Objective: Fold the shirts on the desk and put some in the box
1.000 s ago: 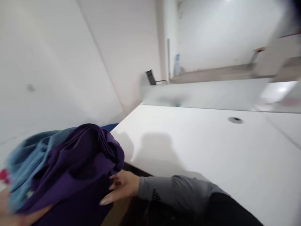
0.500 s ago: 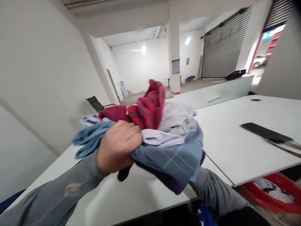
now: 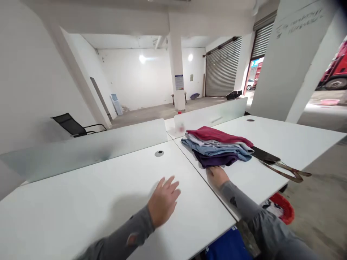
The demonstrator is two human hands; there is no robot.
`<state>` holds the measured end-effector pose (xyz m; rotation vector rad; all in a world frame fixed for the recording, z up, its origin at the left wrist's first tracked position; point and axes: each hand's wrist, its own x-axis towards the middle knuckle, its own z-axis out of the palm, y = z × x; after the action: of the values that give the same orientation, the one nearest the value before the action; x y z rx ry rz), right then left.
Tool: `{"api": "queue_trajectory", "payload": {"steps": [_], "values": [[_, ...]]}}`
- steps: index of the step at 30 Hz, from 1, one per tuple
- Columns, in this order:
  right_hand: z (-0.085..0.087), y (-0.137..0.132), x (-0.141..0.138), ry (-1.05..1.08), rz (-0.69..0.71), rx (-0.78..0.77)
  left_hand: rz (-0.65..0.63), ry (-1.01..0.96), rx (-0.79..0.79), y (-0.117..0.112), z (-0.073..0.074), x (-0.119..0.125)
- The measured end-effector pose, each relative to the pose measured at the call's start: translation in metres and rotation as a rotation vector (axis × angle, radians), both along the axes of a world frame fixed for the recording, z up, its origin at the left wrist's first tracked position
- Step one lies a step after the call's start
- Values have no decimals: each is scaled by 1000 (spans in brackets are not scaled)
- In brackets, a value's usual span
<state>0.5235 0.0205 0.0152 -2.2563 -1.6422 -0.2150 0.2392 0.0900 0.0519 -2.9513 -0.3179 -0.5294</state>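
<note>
A stack of folded clothes [image 3: 217,146] lies on the white table, right of the seam between two tabletops. Dark red cloth tops it, with white and light blue layers below and dark purple cloth at the bottom. At the stack's near edge, my right hand [image 3: 217,176] touches the purple cloth; its fingertips are tucked under it and hidden. My left hand [image 3: 164,202] hovers over the left tabletop, apart from the stack. Its fingers are spread and it holds nothing.
Beside the stack lies a flat black object [image 3: 267,155] with a brown strap [image 3: 294,173]. Frosted partitions [image 3: 135,131] run along the table's back. Below the right edge stands a red basket [image 3: 287,209] with cloth inside. A blue item [image 3: 227,245] is under the near edge.
The clothes, held up in a bundle before, now rest on the table to the right. My left hand has let go of them and opened. The view has turned right.
</note>
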Motion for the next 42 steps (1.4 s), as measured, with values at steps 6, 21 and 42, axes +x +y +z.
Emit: {"api": "queue_trajectory", "payload": {"steps": [6, 21, 42], "values": [[12, 6, 16, -43, 84, 344, 106, -335, -418, -28, -57, -14], [83, 85, 146, -10, -233, 365, -102, -499, -578, -11, -116, 19], [38, 65, -172, 487, 830, 15, -205, -413, -252, -35, -62, -6]]}}
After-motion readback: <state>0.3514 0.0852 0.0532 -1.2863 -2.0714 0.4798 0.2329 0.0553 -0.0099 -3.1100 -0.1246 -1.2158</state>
